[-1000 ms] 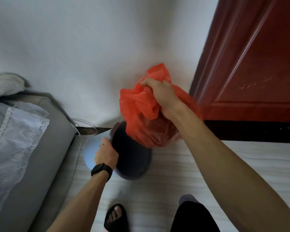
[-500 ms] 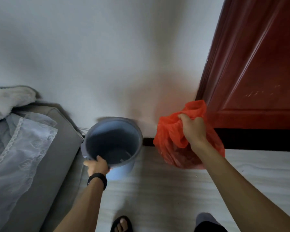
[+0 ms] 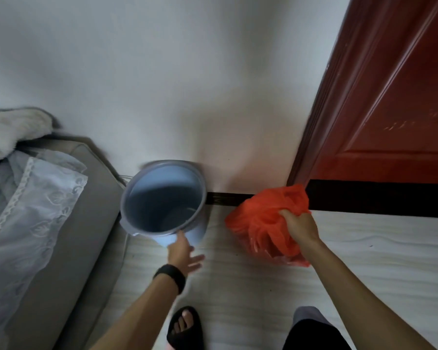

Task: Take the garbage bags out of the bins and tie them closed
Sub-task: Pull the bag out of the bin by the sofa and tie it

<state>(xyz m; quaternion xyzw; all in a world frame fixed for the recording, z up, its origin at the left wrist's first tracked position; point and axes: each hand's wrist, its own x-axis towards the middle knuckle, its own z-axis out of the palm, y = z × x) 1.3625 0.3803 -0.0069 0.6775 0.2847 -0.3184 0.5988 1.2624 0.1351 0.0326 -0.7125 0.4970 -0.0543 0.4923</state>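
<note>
White wall [image 3: 162, 72] fills most of the view, directly behind the bin [image 3: 159, 180]. Dark red door [image 3: 390, 97] stands to the bin's right, w/ a black baseboard strip [image 3: 364, 198] running from just beside the bin under the door. Grey sofa [image 3: 68, 248] sits on the bin's left, its end just beside the bin wall, w/ a white lace cover [image 3: 36, 210] draped on it. Pale striped floor [image 3: 364, 261] spreads in front of the bin and to its right.

The bin is blue-grey and round, mouth up toward the camera, rim a bit blurred, against the wall. The red garbage bag [image 3: 258, 223] is out of the bin, to its right and apart from it, low by the floor; can't tell if it rests there. The right hand [image 3: 300, 227] has its fingers curled tight round the bag's bunched top.

The left hand [image 3: 182, 253] is just in front of the bin's near side, fingers spread and loose, holding nothing. One fingertip is at the bin wall, but blur makes contact unclear. A black wristband [image 3: 171, 274] is on that wrist. A foot in a black sandal [image 3: 185, 327] stands in front of the bin, well apart.
</note>
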